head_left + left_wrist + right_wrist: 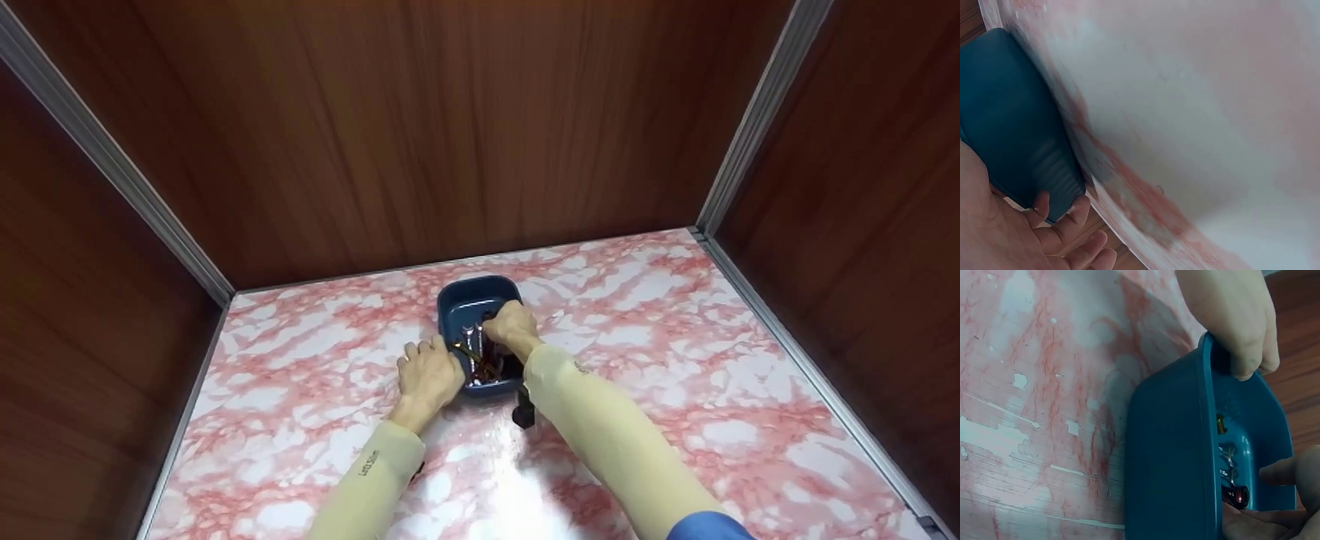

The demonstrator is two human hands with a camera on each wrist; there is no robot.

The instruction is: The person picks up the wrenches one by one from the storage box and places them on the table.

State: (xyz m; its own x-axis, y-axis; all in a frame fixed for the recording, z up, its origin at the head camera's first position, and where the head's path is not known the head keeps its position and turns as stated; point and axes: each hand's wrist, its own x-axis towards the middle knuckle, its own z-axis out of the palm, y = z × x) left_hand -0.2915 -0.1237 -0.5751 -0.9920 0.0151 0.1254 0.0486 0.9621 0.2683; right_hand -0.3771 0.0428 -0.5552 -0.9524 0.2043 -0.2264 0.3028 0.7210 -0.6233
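A deep blue plastic tub stands on the table with several metal tools in its near half. Silver wrenches with forked ends lie beside a gold-coloured tool. My left hand grips the tub's left wall; in the right wrist view its digits hook over the rim, and in the left wrist view its fingers lie against the outside. Inside the tub is my right hand, thumb and fingers apart around a dark red and black round-ended tool. Its fingers partly hide the tools.
Brown wood-grain panels enclose the table at the back and both sides, with grey metal strips at the corners. The tabletop has a red and white marbled pattern. A black piece shows below the right wrist.
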